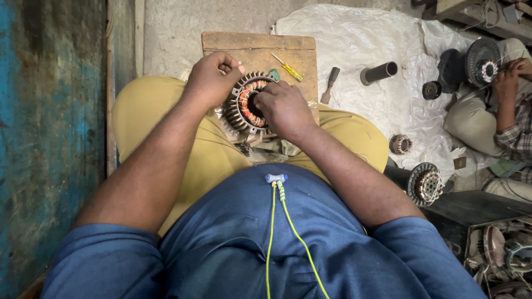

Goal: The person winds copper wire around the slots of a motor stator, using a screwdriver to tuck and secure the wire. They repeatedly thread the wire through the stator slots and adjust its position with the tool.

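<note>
I see a fan-motor stator (247, 103) resting on my lap against the near edge of a wooden block (258, 50), its toothed steel ring facing up and copper-orange windings packed around the central bore. My left hand (212, 79) is curled at the upper left rim, fingers pinched together on what looks like a thin wire end — too fine for me to make out. My right hand (284, 108) lies over the right side of the stator, fingers bent down onto the windings and the bore, pressing rather than wrapping around it. I judge the stator to be heavy for its bulk and quite stiff, being a laminated steel stack, with edges on the teeth that could bite skin. The windings are the fragile part — enamel scrapes easily and thin leads snap — so the outer rim is where I would take hold, never the coils. On the block beyond lie a yellow-handled screwdriver (287, 67) and, just off it, a wooden-handled tool (330, 83). Another person's hands (512, 72) work a second stator at far right.
</note>
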